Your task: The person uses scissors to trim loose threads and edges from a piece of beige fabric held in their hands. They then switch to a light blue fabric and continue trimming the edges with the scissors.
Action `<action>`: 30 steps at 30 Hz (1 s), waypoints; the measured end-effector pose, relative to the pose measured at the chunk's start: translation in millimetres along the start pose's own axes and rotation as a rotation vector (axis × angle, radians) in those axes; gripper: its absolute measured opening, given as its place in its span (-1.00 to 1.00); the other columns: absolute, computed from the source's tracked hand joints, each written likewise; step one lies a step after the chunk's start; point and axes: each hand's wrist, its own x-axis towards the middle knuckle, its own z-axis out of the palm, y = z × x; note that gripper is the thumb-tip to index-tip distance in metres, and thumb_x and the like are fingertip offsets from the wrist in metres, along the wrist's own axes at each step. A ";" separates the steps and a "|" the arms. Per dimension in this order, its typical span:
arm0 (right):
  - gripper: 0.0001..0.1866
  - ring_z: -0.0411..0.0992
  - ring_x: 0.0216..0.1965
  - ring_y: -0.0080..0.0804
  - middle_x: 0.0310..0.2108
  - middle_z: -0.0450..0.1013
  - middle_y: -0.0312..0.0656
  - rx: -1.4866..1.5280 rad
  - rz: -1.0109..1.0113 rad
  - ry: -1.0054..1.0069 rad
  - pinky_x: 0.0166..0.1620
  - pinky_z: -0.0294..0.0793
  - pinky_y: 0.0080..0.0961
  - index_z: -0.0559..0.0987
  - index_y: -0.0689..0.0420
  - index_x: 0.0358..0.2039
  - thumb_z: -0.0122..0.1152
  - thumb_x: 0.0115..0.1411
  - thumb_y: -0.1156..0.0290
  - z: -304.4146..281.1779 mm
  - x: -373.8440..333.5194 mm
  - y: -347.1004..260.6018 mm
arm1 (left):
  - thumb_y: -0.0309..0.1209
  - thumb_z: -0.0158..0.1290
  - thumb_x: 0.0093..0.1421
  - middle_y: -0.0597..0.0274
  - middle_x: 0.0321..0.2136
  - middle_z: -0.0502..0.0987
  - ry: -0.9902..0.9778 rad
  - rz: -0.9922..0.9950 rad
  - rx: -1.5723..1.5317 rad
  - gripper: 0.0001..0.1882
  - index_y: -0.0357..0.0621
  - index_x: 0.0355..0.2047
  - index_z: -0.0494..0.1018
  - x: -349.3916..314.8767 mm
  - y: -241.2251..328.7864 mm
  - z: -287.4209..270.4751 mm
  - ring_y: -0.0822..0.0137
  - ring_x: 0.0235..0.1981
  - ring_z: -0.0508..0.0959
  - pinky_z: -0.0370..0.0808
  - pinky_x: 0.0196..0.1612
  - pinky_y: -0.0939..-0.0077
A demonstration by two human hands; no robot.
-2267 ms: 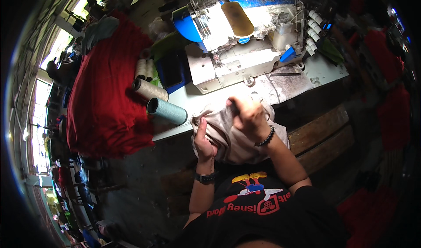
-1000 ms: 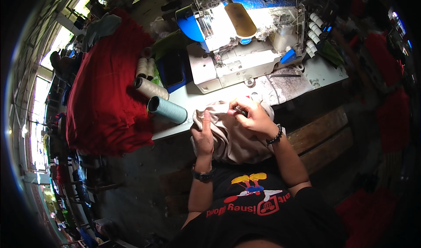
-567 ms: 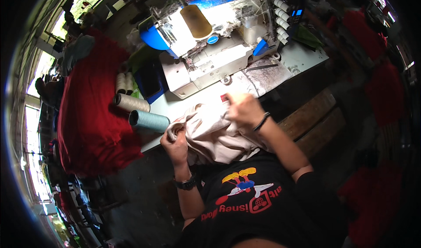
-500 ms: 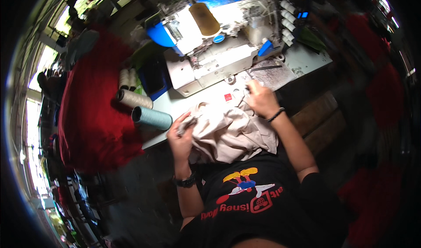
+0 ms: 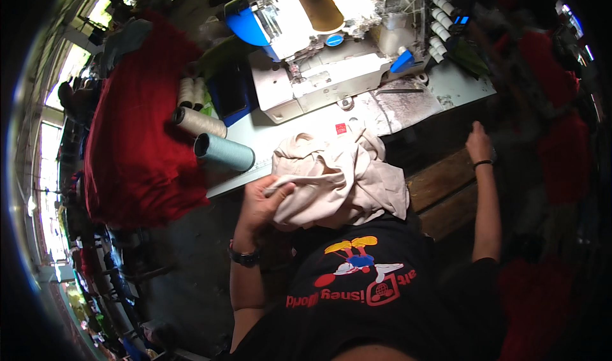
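A crumpled beige cloth garment point(image 5: 376, 189) lies bunched over the table's front edge and against my lap. My left hand point(image 5: 258, 203) pinches its left edge between thumb and fingers. Well to the right, away from the cloth, my right hand point(image 5: 478, 144) is held out past the table edge beside a wooden bench. Its fingers are curled closed, and what they hold, if anything, is too small and dark to make out. Behind the cloth stands a white sewing machine point(image 5: 338, 83) with blue parts. A small red tag point(image 5: 341, 129) sits at the cloth's far edge.
A teal thread cone point(image 5: 226, 153) and a cream thread cone point(image 5: 203, 123) lie at the table's left. Red fabric point(image 5: 143, 138) is heaped beyond them. The wooden bench point(image 5: 440, 185) is at the right. A dark thin tool point(image 5: 401, 91) rests near the machine.
My right hand has left the cloth and swung right, past the table edge. My left hand has moved slightly lower, still gripping the cloth. The whole view has shifted a little.
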 end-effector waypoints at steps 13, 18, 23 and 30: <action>-0.73 0.13 -0.75 -0.77 -0.69 0.26 -0.49 1.573 -0.342 -0.800 -0.66 0.18 -0.70 0.46 0.11 -0.04 -0.11 0.32 0.36 -97.5 -22.5 -312.9 | -0.20 -0.16 0.34 0.34 -0.31 0.45 0.256 0.146 -0.662 -0.69 -0.19 -0.25 0.42 22.9 25.3 19.3 0.60 -0.28 0.39 0.36 -0.17 0.67; -0.71 0.29 -0.46 -0.78 -0.41 0.45 -0.41 1.490 -0.509 -1.159 -0.42 0.31 -0.78 0.49 0.18 -0.10 0.17 0.20 0.33 -101.0 -4.0 -345.9 | -0.30 -0.03 0.29 0.53 -0.63 0.37 0.404 0.312 0.036 -0.79 -0.20 -0.30 0.46 18.3 56.9 -6.9 0.63 -0.59 0.31 0.33 -0.48 0.65; -0.75 0.49 -0.39 -0.30 -0.39 0.49 -0.14 1.002 -0.654 -0.062 -0.31 0.47 -0.47 0.49 0.23 -0.37 0.31 -0.07 0.45 -86.9 9.5 -301.8 | -0.60 0.11 -0.02 0.24 -0.50 0.44 0.391 0.485 0.554 -0.89 -0.14 -0.46 0.45 13.2 48.0 -14.4 0.34 -0.52 0.49 0.42 -0.45 0.45; -0.76 0.44 -0.57 -0.35 -0.34 0.37 -0.24 0.575 -0.825 0.110 -0.51 0.46 -0.45 0.48 0.10 -0.31 0.16 -0.08 0.54 -25.5 -41.7 -295.6 | -0.57 0.04 -0.14 0.26 -0.26 0.33 0.539 0.328 1.046 -0.86 -0.04 -0.53 0.40 23.3 -60.6 12.3 0.20 -0.21 0.39 0.37 -0.16 0.33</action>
